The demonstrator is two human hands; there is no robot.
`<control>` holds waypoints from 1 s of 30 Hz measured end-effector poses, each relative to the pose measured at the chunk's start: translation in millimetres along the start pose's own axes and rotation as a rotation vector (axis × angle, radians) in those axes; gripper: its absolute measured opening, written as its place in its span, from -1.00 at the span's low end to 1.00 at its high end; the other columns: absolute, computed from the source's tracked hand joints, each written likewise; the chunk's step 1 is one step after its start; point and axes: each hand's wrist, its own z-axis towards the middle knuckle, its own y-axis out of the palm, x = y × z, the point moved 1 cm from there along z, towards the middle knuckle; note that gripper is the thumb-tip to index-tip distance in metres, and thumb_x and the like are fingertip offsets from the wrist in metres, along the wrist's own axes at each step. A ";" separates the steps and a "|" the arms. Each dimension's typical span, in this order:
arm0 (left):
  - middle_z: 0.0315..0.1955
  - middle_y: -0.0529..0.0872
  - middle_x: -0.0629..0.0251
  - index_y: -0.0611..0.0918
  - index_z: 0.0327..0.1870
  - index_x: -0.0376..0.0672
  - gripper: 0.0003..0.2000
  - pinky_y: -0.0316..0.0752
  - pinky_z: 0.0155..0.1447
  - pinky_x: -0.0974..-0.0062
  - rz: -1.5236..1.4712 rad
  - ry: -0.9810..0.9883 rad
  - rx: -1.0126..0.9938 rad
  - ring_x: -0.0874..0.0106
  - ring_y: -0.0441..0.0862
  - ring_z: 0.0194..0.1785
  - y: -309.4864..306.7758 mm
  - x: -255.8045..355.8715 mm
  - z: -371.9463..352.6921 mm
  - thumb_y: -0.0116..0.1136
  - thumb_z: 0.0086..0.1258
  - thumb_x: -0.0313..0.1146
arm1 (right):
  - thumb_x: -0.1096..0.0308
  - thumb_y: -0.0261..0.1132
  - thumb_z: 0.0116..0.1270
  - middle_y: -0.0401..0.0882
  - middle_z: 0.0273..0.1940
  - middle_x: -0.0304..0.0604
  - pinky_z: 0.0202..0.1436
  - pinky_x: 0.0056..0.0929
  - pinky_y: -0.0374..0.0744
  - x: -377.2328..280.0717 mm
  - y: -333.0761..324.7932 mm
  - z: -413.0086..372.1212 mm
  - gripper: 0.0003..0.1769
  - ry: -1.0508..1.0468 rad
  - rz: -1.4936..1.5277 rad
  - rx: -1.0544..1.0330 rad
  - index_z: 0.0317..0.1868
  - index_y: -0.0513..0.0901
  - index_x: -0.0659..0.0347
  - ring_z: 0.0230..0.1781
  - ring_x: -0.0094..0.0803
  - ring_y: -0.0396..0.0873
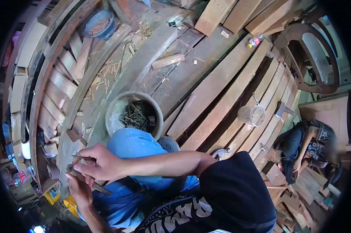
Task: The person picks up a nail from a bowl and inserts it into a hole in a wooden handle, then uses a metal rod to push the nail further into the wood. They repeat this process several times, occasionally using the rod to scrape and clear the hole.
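Observation:
Both my hands are close together at the lower left, above my bent leg in blue jeans. My right hand (99, 161) is closed on a thin, dark, pointed piece (84, 158), too small to name. Just below it, my left hand (80, 190) has its fingers wrapped round a narrow stick (99, 188) that slants down to the right. Beyond my knee is a round bucket (112, 112) with a bundle of thin sticks (134, 115) inside.
Long planks (218, 89) run diagonally at the right, bearing a clear tub (251, 115) and an axe head (280, 110). A blue bowl (101, 24) sits at the upper left. Another person (305, 147) crouches at the far right beside wood pieces (298, 206).

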 end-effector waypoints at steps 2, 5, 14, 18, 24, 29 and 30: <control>-0.54 0.46 0.35 0.45 0.06 -0.25 -0.47 0.25 -0.53 0.61 0.020 0.026 -0.185 0.55 0.34 -0.61 -16.9 -7.1 2.3 -0.27 0.54 0.12 | 0.38 0.19 0.41 0.58 -0.60 -0.16 -0.56 -0.57 0.54 -3.8 3.5 -5.5 -0.79 0.073 -0.041 0.061 -0.20 0.58 0.42 -0.62 -0.58 0.62; -0.59 0.43 0.33 0.43 0.06 -0.28 -0.47 0.29 -0.57 0.61 0.016 0.049 -0.303 0.54 0.38 -0.61 -7.3 -11.6 -0.3 -0.27 0.54 0.10 | 0.38 0.18 0.41 0.57 -0.64 -0.18 -0.59 -0.55 0.51 1.1 -1.5 -8.7 -0.80 -0.081 -0.328 0.092 -0.21 0.58 0.40 -0.64 -0.60 0.62; -0.67 0.43 0.52 0.49 0.11 -0.32 -0.62 0.10 -0.59 0.72 0.361 0.233 -0.491 0.73 0.27 -0.66 51.8 7.6 24.3 -0.01 0.53 -0.15 | 0.44 0.13 0.45 0.63 -0.39 -0.23 -0.45 -0.62 0.53 -41.6 -11.5 -35.6 -0.74 -0.312 -0.302 0.268 0.04 0.52 0.44 -0.50 -0.62 0.60; -0.46 0.58 0.42 0.56 -0.11 -0.37 -0.77 0.35 -0.37 0.62 0.490 0.643 -0.616 0.64 0.43 -0.45 87.4 24.4 24.5 0.09 0.44 -0.33 | 0.35 0.04 0.52 0.57 -0.23 -0.21 -0.35 -0.66 0.44 -52.0 -13.9 -47.7 -0.73 -0.393 -0.371 0.372 0.00 0.51 0.41 -0.41 -0.67 0.45; -0.48 0.56 0.28 0.52 -0.17 -0.31 -0.43 0.38 -0.30 0.52 0.382 0.567 -0.647 0.46 0.51 -0.42 91.6 18.3 31.7 -0.29 0.52 0.13 | 0.31 -0.07 0.56 0.62 -0.15 -0.05 -0.53 -0.68 0.18 -48.8 -18.9 -56.7 -0.65 -0.413 -0.426 0.440 -0.27 0.52 0.39 -0.61 -0.75 0.12; -0.44 0.59 0.16 0.50 -0.12 -0.29 -0.55 0.46 -0.25 0.37 0.232 0.714 -0.715 0.25 0.61 -0.37 76.5 3.9 50.7 -0.04 0.48 0.04 | 0.33 0.01 0.53 0.31 -0.60 -0.47 -0.54 -0.71 0.13 -51.7 -4.0 -55.9 -0.66 -0.352 -0.695 0.484 -0.01 0.58 0.47 -0.61 -0.78 0.16; -0.44 0.59 0.16 0.50 -0.12 -0.29 -0.55 0.46 -0.25 0.37 0.225 0.715 -0.712 0.25 0.61 -0.37 73.4 1.9 53.6 -0.04 0.48 0.04 | 0.34 0.02 0.53 0.33 -0.59 -0.47 -0.54 -0.71 0.13 -50.1 -2.0 -56.2 -0.67 -0.343 -0.772 0.484 -0.01 0.59 0.47 -0.61 -0.78 0.16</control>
